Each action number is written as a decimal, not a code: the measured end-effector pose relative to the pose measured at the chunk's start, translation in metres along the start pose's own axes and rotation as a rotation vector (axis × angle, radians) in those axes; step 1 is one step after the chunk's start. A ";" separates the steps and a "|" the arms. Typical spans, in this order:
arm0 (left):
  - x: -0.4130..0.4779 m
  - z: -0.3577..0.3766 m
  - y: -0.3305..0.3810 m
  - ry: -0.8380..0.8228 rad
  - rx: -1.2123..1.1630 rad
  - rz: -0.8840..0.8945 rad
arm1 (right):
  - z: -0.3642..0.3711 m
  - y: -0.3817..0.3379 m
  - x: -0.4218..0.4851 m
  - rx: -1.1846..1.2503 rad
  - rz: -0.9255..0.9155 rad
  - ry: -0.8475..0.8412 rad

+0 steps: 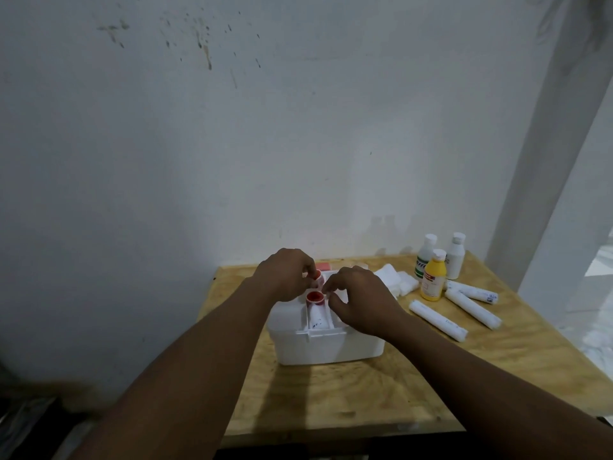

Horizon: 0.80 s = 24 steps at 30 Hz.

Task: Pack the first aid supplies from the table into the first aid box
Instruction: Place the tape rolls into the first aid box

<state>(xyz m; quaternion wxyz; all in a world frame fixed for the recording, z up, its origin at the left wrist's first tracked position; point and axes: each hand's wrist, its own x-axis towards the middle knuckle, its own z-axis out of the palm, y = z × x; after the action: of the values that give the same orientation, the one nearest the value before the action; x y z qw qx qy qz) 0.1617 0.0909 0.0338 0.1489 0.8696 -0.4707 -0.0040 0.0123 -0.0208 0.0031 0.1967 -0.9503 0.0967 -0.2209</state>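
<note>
Left hand point(285, 277) pinches a red-capped vial point(317, 276) over the box point(331, 346); whether my right hand point(361, 303) grips, I cannot tell. Bandage rolls point(438, 320) lie right, nearer it.

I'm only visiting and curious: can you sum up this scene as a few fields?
Table: wooden, against a wall
Box: white, a red-capped bottle lying in its top
Left hand: pinches a small red-capped thing
Right hand: fingers curled beside the bottle, grip unclear
Unpacked: yellow bottle, two white bottles, three rolls, white pads
</note>
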 end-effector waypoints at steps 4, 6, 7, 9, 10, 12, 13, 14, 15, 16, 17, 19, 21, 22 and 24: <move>0.000 0.002 -0.001 -0.014 0.113 -0.007 | -0.002 0.006 -0.001 0.000 0.006 0.003; 0.001 0.003 0.000 -0.022 0.111 -0.014 | -0.003 0.008 -0.001 -0.003 0.006 -0.004; 0.001 0.003 0.001 -0.029 0.106 -0.019 | -0.002 0.009 0.000 -0.003 0.008 -0.008; 0.001 0.003 0.002 -0.048 0.086 -0.023 | -0.002 0.009 -0.001 -0.002 0.010 -0.016; 0.001 0.004 0.002 -0.057 0.074 -0.024 | -0.001 0.010 -0.001 -0.004 0.008 -0.018; 0.001 0.003 0.002 -0.070 0.057 -0.030 | 0.000 0.011 -0.001 -0.006 0.003 -0.010; 0.001 0.003 0.002 -0.071 0.053 -0.033 | -0.001 0.012 -0.001 -0.005 0.001 0.000; 0.001 0.002 0.002 -0.066 0.050 -0.030 | -0.003 0.013 0.000 -0.007 0.004 0.016; 0.001 0.001 0.002 -0.053 0.050 -0.023 | -0.006 0.015 0.002 -0.011 0.012 0.041; 0.002 0.000 0.003 -0.031 0.055 -0.009 | -0.012 0.018 0.003 -0.019 0.024 0.080; 0.003 -0.002 0.005 -0.009 0.059 0.006 | -0.018 0.024 0.006 -0.020 0.044 0.127; 0.009 -0.003 0.011 0.033 0.041 0.035 | -0.034 0.040 0.012 0.017 0.114 0.224; 0.020 -0.002 0.021 0.060 0.018 0.063 | -0.050 0.059 0.018 0.052 0.238 0.264; 0.027 0.000 0.028 0.057 0.014 0.072 | -0.057 0.068 0.020 0.056 0.313 0.254; 0.042 0.007 0.043 0.019 0.009 0.089 | -0.065 0.087 0.022 0.050 0.449 0.202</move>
<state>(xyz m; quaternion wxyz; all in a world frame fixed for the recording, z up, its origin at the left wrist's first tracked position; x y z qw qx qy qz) 0.1486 0.0325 0.0440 0.1493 0.8485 -0.5076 0.0130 -0.0067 -0.1273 0.0288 0.2538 -0.8728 0.3193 -0.2678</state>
